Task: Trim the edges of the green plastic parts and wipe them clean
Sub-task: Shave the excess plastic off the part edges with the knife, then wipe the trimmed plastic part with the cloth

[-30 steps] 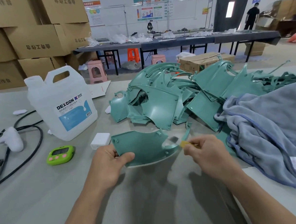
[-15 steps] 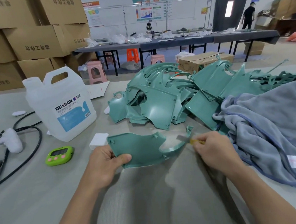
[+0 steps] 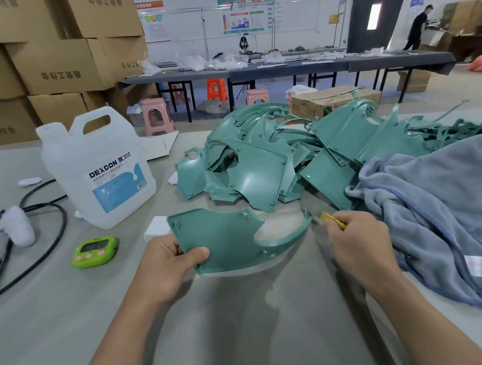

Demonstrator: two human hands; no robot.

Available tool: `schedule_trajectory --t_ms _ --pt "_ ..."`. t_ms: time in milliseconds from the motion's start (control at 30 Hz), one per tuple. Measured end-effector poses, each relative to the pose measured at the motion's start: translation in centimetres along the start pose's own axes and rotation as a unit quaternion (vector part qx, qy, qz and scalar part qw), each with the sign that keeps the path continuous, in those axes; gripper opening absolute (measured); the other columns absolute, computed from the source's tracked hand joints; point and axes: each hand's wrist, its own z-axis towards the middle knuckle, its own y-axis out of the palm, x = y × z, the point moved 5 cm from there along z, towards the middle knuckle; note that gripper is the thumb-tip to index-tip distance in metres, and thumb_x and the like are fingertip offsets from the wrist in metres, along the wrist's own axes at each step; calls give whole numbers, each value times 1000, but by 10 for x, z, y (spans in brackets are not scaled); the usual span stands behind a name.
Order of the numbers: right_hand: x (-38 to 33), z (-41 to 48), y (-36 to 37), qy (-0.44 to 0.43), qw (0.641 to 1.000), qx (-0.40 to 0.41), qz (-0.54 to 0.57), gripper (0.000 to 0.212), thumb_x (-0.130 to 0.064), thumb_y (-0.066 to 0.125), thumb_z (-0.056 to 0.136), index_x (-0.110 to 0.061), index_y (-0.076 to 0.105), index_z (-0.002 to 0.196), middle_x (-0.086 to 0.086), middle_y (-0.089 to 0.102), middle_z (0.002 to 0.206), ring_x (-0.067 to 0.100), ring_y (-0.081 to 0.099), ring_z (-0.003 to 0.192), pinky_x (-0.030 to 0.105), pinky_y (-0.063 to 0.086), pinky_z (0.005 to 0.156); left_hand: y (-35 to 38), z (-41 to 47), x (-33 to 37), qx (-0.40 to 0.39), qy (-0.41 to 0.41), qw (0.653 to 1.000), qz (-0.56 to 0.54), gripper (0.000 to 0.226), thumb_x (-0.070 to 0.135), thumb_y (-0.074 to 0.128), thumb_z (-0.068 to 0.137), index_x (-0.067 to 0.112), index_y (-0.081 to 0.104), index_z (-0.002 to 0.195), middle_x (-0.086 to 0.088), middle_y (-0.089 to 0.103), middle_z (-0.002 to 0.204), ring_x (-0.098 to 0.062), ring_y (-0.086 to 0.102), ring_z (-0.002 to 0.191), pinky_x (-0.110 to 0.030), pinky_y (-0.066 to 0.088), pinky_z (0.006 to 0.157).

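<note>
Green plastic part (image 3: 224, 240) held low over the table (image 3: 245, 338) in front of the person, long axis running left to right. Left end gripped by the left hand (image 3: 166, 267): thumb pressed flat on the upper face, fingers curled underneath and mostly hidden. Right end drawn out into a curved arm, its tip rising just beside the right hand (image 3: 355, 242). Right-hand fingers curled together, pinching a small yellow-handled trimming tool (image 3: 333, 220); blade blurred, contact with the tip impossible to confirm.

Judged step: trimming along the rim of the curved arm, wiping not yet begun. Right hand nearer to the working edge; left hand serving only as a clamp. Edge to be cut lying left of the tool and bending back toward the person, hence a likely stroke leftward and inward along the curve.

Open room: bare table toward the person, beneath the green plastic part. Tight room: pile of green parts (image 3: 261, 166) just behind, grey-blue towel (image 3: 435, 211) close on the right of the right hand, small white block (image 3: 157, 226) just behind the left end. Jug (image 3: 99, 169) and green timer (image 3: 93, 252) farther left, apart from the likely stroke.
</note>
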Motion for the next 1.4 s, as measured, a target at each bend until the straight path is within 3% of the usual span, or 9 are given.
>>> schedule_trajectory --t_ms 200,367,533,700,933,1067,1167,1233,1400 --pt "9 -4 -7 114 978 19 174 39 -30 58 92 -4 63 64 13 62 56 26 53 54 41 49 59 -7 -4 -10 100 -104 971 -189 24 11 70 75 8 75 99 -11 79 95 -17 76 73 -24 57 54" --pt "-10 -21 7 72 994 -83 13 44 -41 59 93 -8 64 64 5 61 51 24 60 56 32 45 57 -7 -8 -5 131 -130 928 -322 24 11 59 94 14 69 116 -5 77 111 -16 76 91 -26 60 60" --pt "-43 -36 -25 -86 987 138 0 15 -29 64 92 -30 63 77 -16 54 69 17 46 86 32 30 68 3 -10 -6 158 -163 896 -382 24 17 52 102 10 66 121 -9 76 113 -21 76 95 -30 61 61" --pt "-58 -42 -35 -163 970 177 24 6 -16 69 88 -22 71 87 -9 66 87 20 51 100 33 37 88 15 -12 -9 139 -187 894 -383 31 25 50 104 11 65 127 -8 74 118 -23 73 106 -39 63 78" --pt "29 10 -98 70 971 115 -198 84 -63 68 78 -22 37 143 22 36 152 40 30 141 54 30 115 15 -12 -7 151 -183 905 -354 38 39 49 104 11 69 121 -9 75 114 -23 75 98 -39 57 79" --pt "50 4 -83 138 971 -9 -198 75 -48 69 85 -11 40 144 29 62 125 45 59 114 52 46 99 24 -15 -4 146 -206 901 -352 42 40 46 105 8 71 116 -10 77 108 -22 76 89 -34 61 69" --pt "33 -5 -94 71 972 105 -199 26 -34 52 94 -13 63 103 21 67 81 42 63 84 49 45 85 30 -18 -1 107 -215 911 -335 38 34 50 104 7 74 115 -12 75 113 -24 74 93 -40 58 85" --pt "-4 -17 -108 -32 960 199 -193 26 -42 47 88 -20 56 77 7 57 64 37 59 75 46 42 83 32 -19 1 86 -223 912 -333 39 35 49 104 8 74 117 -12 75 115 -26 74 94 -40 59 85" --pt "-115 -68 -105 -239 926 250 -154 21 -44 53 79 -27 65 80 -6 61 73 26 51 86 41 29 89 34 -21 1 70 -269 898 -341 39 36 49 103 7 75 108 -13 77 102 -26 75 77 -41 64 66"
